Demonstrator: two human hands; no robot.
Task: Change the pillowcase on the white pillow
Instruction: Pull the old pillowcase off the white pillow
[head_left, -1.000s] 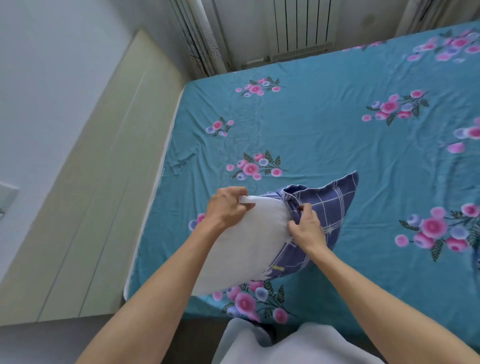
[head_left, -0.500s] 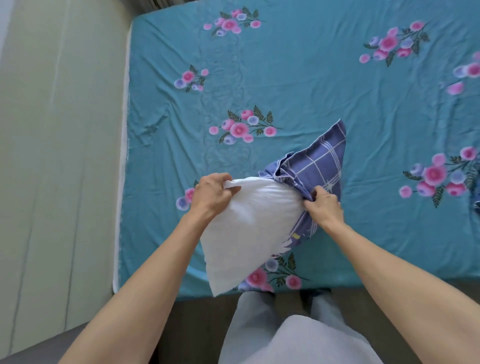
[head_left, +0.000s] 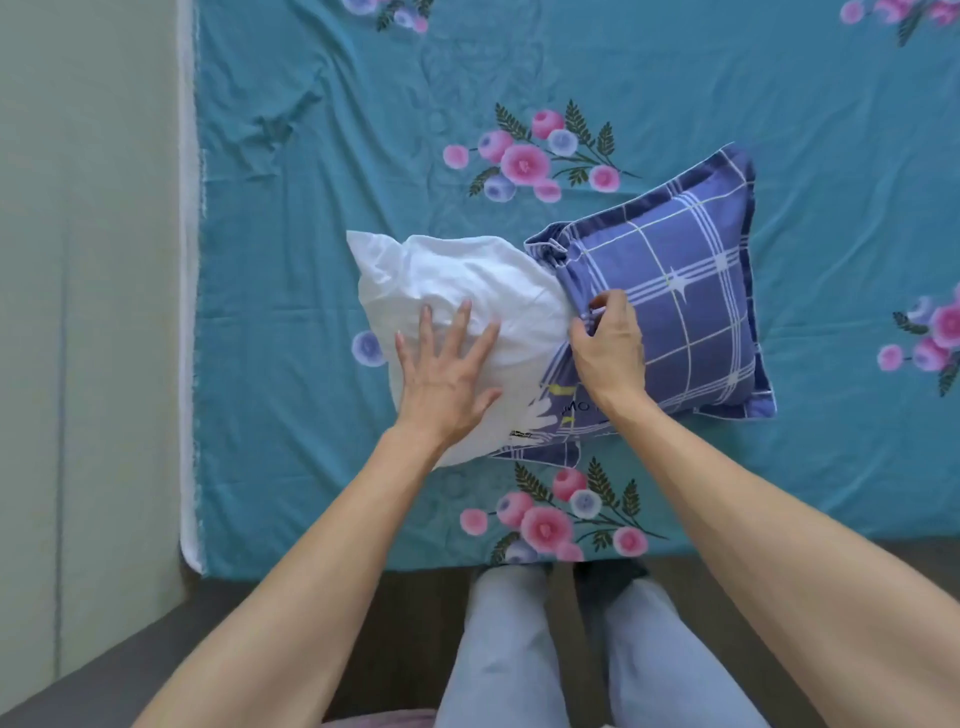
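White pillow (head_left: 467, 291) near the bed's near edge, half inside blue pillowcase (head_left: 675, 291). Left hand (head_left: 441, 374) presses flat; right hand (head_left: 608, 343) pinches the opening. Risk: bunched fabric jamming.

The white pillow (head_left: 467, 291), lifted a moment ago, is now lying flat on the bed sheet (head_left: 311, 156), the left hand (head_left: 441, 374) having released its corner and pressing flat-fingered on top.

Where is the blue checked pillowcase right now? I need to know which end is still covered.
In the head view the blue checked pillowcase covers the right end of the white pillow on the teal bedsheet; the right hand grips its opening.
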